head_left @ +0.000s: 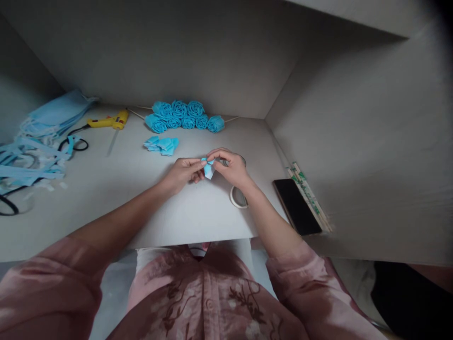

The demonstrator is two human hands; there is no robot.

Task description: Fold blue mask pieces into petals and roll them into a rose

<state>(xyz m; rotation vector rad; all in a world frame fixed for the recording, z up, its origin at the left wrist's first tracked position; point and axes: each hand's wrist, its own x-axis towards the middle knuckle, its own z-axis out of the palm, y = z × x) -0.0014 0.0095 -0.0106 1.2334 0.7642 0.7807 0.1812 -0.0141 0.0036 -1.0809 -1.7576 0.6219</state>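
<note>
Between my two hands, over the middle of the table, is a small folded piece of blue-and-white mask fabric point(208, 170). My left hand point(184, 171) pinches its left edge between thumb and fingers. From the right, my right hand point(230, 166) grips the same piece with thumb and forefinger at its top. Behind my left hand lies a small pile of cut blue fabric pieces point(162, 145). Farther back, several blue fabric roses point(179, 109) are stacked in two rows, some with thin sticks showing. A roll of tape point(239, 197) lies beside my right wrist.
At the left are a stack of blue face masks point(56, 113), cut strips point(31, 163) and black-handled scissors point(7, 206). A yellow glue gun point(108, 121) rests at the back left. A phone point(296, 206) and wrapped sticks point(309, 194) lie near the right wall point(361, 141).
</note>
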